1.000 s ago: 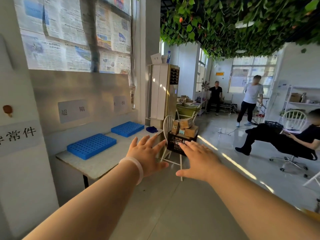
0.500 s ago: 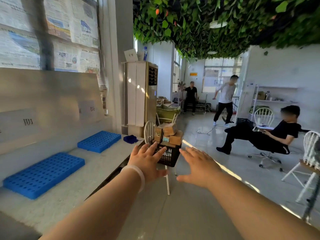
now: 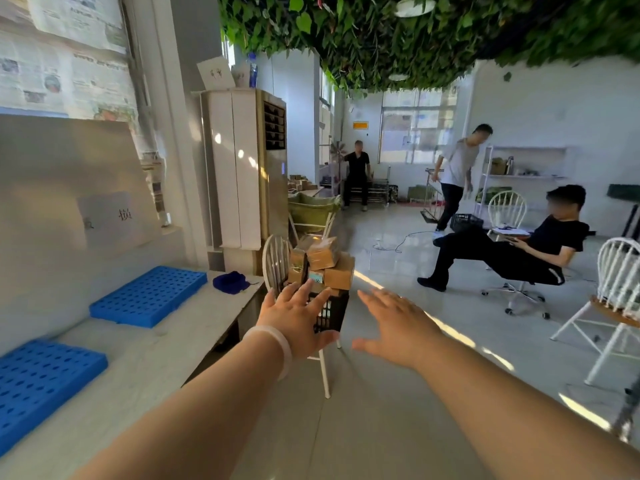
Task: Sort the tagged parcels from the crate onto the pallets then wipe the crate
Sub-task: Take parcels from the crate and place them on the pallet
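Note:
A black crate (image 3: 330, 311) sits on a white chair (image 3: 277, 265) ahead of me, piled with several brown cardboard parcels (image 3: 323, 258). Both my arms stretch toward it. My left hand (image 3: 294, 318), with a pale band on its wrist, has straight spread fingers and covers the crate's left part. My right hand (image 3: 398, 323) is spread flat to the crate's right, holding nothing. Two blue pallets lie on the grey bench at left, the far pallet (image 3: 149, 296) and the near pallet (image 3: 38, 386). A dark blue cloth (image 3: 230, 282) lies on the bench's far end.
A tall white cabinet (image 3: 242, 168) stands behind the chair. A seated person (image 3: 519, 247) leans back on an office chair at right; two more people are further off. Another white chair (image 3: 613, 306) stands at the right edge. The floor between is bare.
I have moved forward along the bench; the crate and chair are closer and larger. Both hands stay spread and have neared the crate. The standing person has stepped left.

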